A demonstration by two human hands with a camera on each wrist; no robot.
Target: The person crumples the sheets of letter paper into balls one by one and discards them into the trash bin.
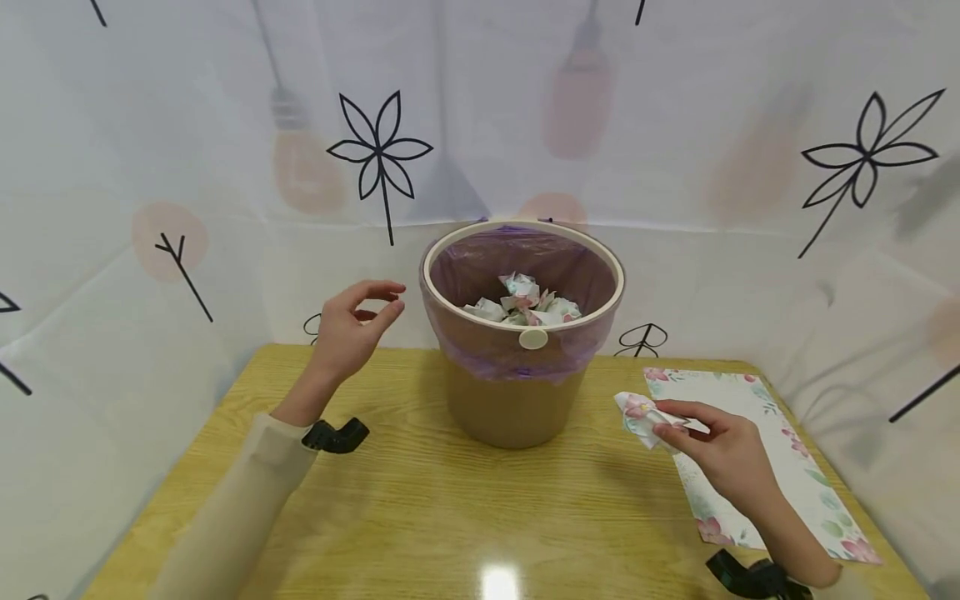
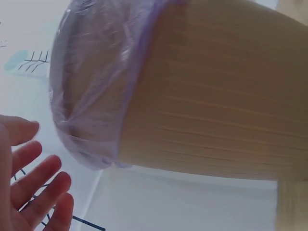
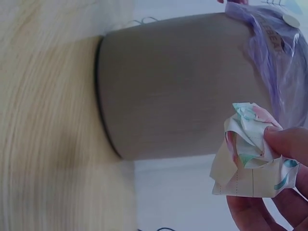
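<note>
A brown trash can stands at the back of the wooden table, its cream rim lined with a purple plastic bag. Several crumpled papers with floral print lie inside it. My right hand pinches a crumpled floral paper between thumb and fingers, to the right of the can. Left of the can, my left hand hovers with nothing in it, its fingers loosely bent and apart from the can. In the left wrist view, those relaxed fingers show beside the bag-covered rim.
A flat sheet of floral-bordered paper lies on the right side of the wooden table, partly under my right hand. White patterned cloth hangs behind and on both sides. Each wrist wears a black camera mount.
</note>
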